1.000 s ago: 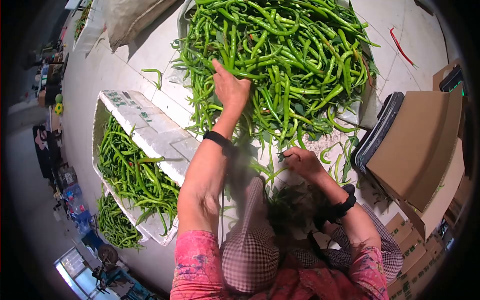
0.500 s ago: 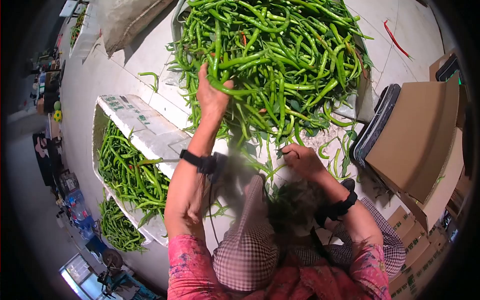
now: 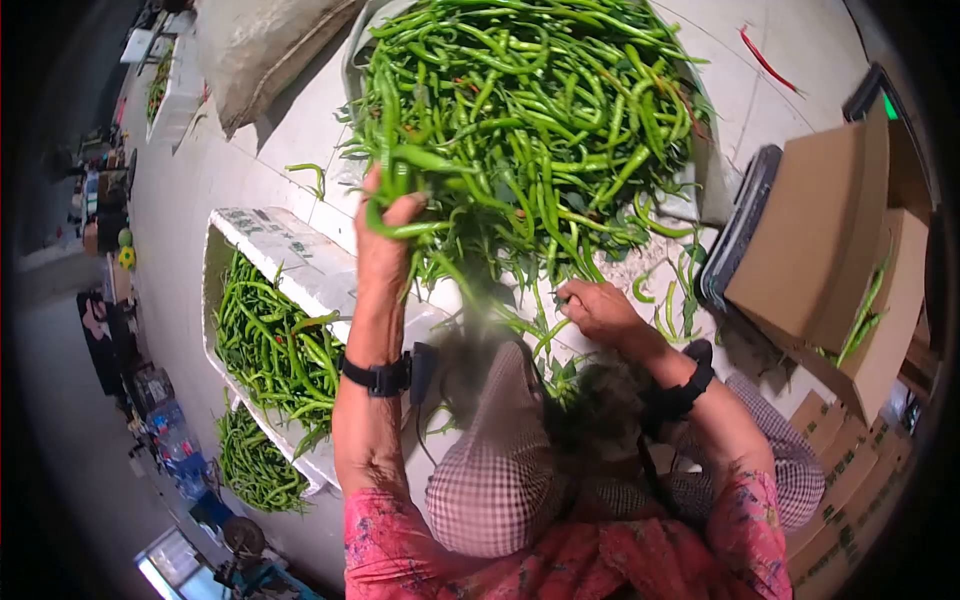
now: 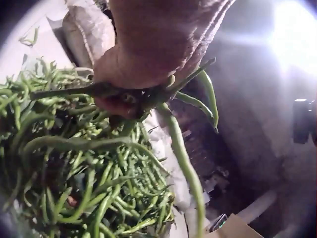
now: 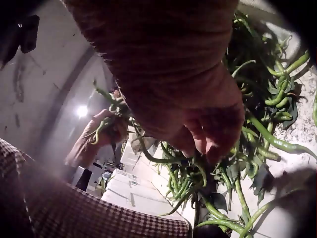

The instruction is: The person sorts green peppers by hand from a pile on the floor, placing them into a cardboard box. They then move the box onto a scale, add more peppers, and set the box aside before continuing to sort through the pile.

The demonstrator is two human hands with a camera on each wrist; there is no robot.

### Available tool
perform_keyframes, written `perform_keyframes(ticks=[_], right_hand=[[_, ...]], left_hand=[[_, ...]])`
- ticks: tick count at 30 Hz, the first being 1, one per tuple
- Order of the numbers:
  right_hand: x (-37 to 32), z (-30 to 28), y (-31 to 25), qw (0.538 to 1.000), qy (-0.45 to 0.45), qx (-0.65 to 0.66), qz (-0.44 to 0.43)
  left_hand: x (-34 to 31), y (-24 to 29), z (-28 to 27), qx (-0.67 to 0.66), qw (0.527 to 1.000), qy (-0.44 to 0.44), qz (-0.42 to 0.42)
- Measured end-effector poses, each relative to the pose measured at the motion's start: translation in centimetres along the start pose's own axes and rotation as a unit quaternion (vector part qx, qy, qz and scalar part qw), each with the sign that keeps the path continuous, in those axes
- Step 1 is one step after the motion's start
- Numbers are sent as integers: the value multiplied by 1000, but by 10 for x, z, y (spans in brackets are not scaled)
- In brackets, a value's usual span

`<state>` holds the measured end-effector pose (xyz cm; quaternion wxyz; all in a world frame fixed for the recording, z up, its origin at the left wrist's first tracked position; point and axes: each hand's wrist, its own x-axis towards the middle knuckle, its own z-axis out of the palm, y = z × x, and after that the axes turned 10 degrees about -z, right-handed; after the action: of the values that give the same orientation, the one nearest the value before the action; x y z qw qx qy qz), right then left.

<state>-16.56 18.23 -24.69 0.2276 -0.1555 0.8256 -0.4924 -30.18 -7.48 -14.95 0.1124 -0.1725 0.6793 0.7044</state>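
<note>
Where lettering is concerned, the head view offers two items. The white foam box (image 3: 300, 262) at the person's left carries green printing on its top face, and the stacked brown cardboard cartons (image 3: 845, 490) at lower right carry green marks. Neither is sharp enough to read.

Grip, same view: the left hand (image 3: 384, 245) is raised over the near left edge of the heap of long green chilli peppers (image 3: 540, 110). Its fingers and thumb are wrapped tight round a bunch of long green chilli peppers (image 3: 398, 185) that sticks up out of the fist. A black wrist strap (image 3: 375, 376) sits on that forearm. The right hand (image 3: 598, 310) lies low at the heap's near edge, fingers curled, tips among loose pods and leaves. More peppers fill the foam box. A folded brown cardboard box (image 3: 815, 230) stands to the right of the heap, and a single red chilli (image 3: 765, 62) lies on the pale floor (image 3: 790, 130) beyond it.

Left wrist view: the left hand (image 4: 148, 54) clamps the bunch (image 4: 182, 158) at the stalk ends. Several pods hang free below the fist, above the heap (image 4: 74, 188).

Right wrist view: the right hand (image 5: 198, 116) has thumb and fingers drawn close together directly over the heap (image 5: 270, 141). Whether they pinch a pod cannot be told. The left hand (image 5: 101, 134) shows in the background, closed round its bunch (image 5: 110, 104).
</note>
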Motion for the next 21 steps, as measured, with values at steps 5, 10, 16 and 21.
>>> perform_keyframes(ticks=[5, 10, 16, 21], right_hand=[[-13, -18, -16, 999, -6, -45, -16], [-23, -38, -32, 984, -35, -172, -38], [-36, -76, -51, 985, 9, -169, -33], [-41, -82, -82, 994, 31, 107, -18]], left_hand=[[-11, -6, -30, 45, 998, -38, -32], [-62, 46, -16, -13, 998, -64, -11], [-114, 90, -11, -177, 960, -214, -20], [-171, 129, -2, -199, 951, -237, 4]])
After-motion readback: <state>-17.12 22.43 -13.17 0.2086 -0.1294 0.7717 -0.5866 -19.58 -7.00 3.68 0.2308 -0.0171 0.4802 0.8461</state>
